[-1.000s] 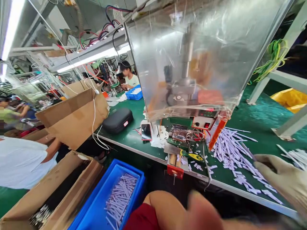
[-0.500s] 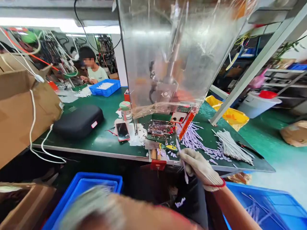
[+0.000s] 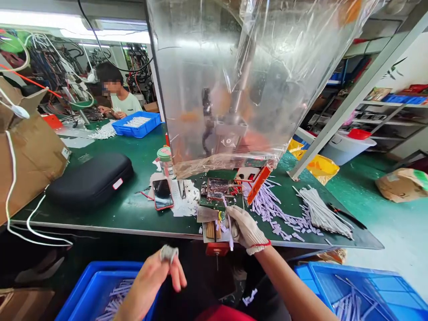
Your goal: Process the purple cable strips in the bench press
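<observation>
In the head view my right hand (image 3: 242, 226), in a white knit glove with a red cuff edge, pinches a thin pale purple strip (image 3: 230, 234). The strip stands almost upright in front of a small metal fixture (image 3: 216, 189) with red wires. Just left of the glove lies a scraper (image 3: 207, 214) with a broad metal blade, its handle partly hidden by the hand. My left hand (image 3: 160, 269) is bare apart from a whitish wrap on one finger. It hovers below the table edge, fingers loosely bent and apart, with nothing visible in them.
A clear plastic shield (image 3: 214, 89) hangs over the fixture. Purple strips (image 3: 267, 203) and a white bundle (image 3: 323, 211) lie at right. Blue bins (image 3: 80, 285) stand low on both sides. A phone (image 3: 162, 195), black case (image 3: 90, 180) and jar (image 3: 165, 160) occupy the left. A co-worker (image 3: 125, 100) sits beyond.
My right hand has moved left with the strip, up to the fixture. My left hand, blurred at the lower left before, has risen towards the table edge. The view has shifted slightly.
</observation>
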`<state>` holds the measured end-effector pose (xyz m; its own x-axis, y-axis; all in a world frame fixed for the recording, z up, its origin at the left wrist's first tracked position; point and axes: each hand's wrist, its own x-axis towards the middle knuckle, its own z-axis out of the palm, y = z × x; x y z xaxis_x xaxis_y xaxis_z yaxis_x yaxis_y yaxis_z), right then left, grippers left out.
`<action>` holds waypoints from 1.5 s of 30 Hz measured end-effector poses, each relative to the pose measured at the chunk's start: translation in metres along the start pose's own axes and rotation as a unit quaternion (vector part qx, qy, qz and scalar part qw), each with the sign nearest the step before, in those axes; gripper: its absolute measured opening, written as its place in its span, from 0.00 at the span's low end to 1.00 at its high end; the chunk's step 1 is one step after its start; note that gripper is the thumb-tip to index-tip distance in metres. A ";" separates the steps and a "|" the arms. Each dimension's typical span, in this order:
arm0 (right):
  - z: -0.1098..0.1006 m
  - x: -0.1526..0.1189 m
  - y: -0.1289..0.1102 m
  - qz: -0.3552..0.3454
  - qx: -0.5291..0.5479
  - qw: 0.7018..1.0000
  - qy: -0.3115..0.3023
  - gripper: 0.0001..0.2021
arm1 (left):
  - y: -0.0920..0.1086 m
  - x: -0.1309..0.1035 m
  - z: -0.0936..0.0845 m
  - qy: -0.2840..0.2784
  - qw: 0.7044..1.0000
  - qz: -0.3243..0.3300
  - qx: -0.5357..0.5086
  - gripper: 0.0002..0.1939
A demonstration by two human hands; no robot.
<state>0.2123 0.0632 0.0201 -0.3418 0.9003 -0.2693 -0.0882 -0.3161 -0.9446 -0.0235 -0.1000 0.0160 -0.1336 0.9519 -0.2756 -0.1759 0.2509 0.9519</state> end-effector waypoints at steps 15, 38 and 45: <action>0.004 0.043 0.028 0.019 -0.049 0.999 0.013 0.18 | -0.062 0.100 0.022 0.151 0.988 0.039 0.014 0.24; 0.006 0.046 0.013 0.047 -0.047 0.998 0.012 0.16 | -0.055 0.090 0.034 0.181 0.979 0.054 0.076 0.25; 0.010 0.041 0.014 0.040 -0.065 0.997 0.012 0.17 | -0.003 0.102 0.073 0.048 0.991 0.087 0.084 0.23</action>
<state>0.1877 0.0926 -0.0022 -0.3195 0.8813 -0.3482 0.0619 -0.3472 -0.9357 0.0342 0.0095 -0.0051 -0.2405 0.9645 -0.1087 0.0223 0.1175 0.9928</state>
